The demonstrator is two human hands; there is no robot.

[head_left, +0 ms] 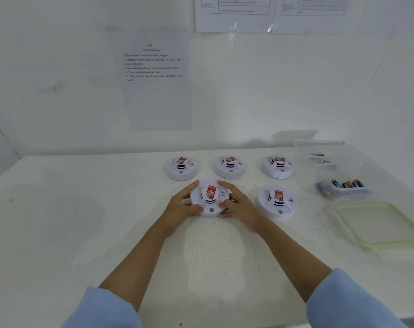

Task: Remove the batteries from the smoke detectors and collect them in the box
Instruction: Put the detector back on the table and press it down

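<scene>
A white round smoke detector [210, 200] with a red label lies face up on the table in front of me. My left hand [183, 207] grips its left rim and my right hand [240, 204] grips its right rim, fingers curled around the edge. Three more detectors stand in a back row: one at left [182, 168], one in the middle [229, 166], one at right [277, 166]. Another detector [277, 202] lies to the right of my hands. A clear plastic box [324, 174] at the right holds several blue and gold batteries [345, 184].
A second clear container [318, 151] stands behind the box against the wall. A translucent lid with a greenish rim [376, 223] lies at the table's right edge. Printed sheets [154, 74] hang on the white wall behind.
</scene>
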